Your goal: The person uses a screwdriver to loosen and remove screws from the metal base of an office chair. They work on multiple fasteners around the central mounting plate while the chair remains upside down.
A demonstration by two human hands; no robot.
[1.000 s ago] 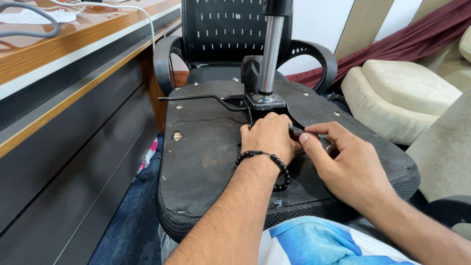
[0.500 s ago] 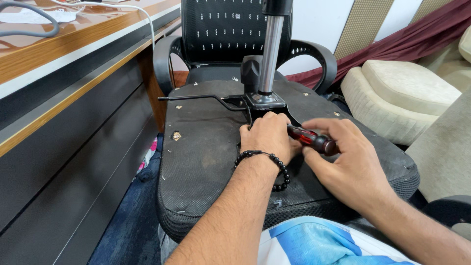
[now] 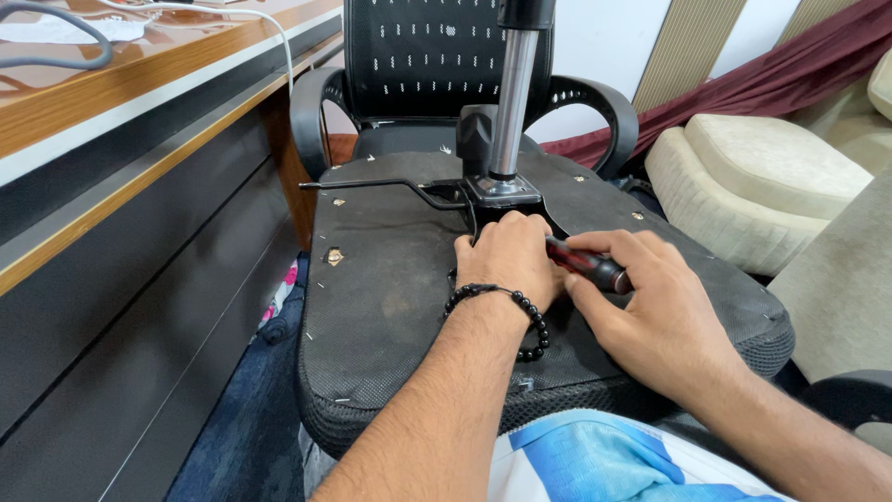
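**Screwdriver at work under the upturned seat**

The seat (image 3: 390, 307) lies upside down across the person's lap, its gas post (image 3: 511, 102) standing straight up from the metal plate (image 3: 502, 192) near the far edge. The left hand (image 3: 506, 260) is cupped over the spot just below that plate, fingers curled down; what it grips underneath I cannot tell, though it looks to be steadying the tool's tip. The right hand (image 3: 650, 307) is wrapped around the screwdriver (image 3: 587, 265), thumb and fingers closed on the red-and-black handle, which lies nearly flat and points toward the left hand.

That handle is hard, smooth plastic, light and stiff, likely to slip if pinched loosely; best taken full around its thick middle, as here. The seat is bulky and padded at the rim, so it wants a hand bearing down on it.

Against half a second ago, the right hand has rolled over the handle: less red shows, and the fingers now cover its butt end. The left hand and bead bracelet (image 3: 520, 311) have not moved. A lever (image 3: 372, 186) juts toward the left edge.
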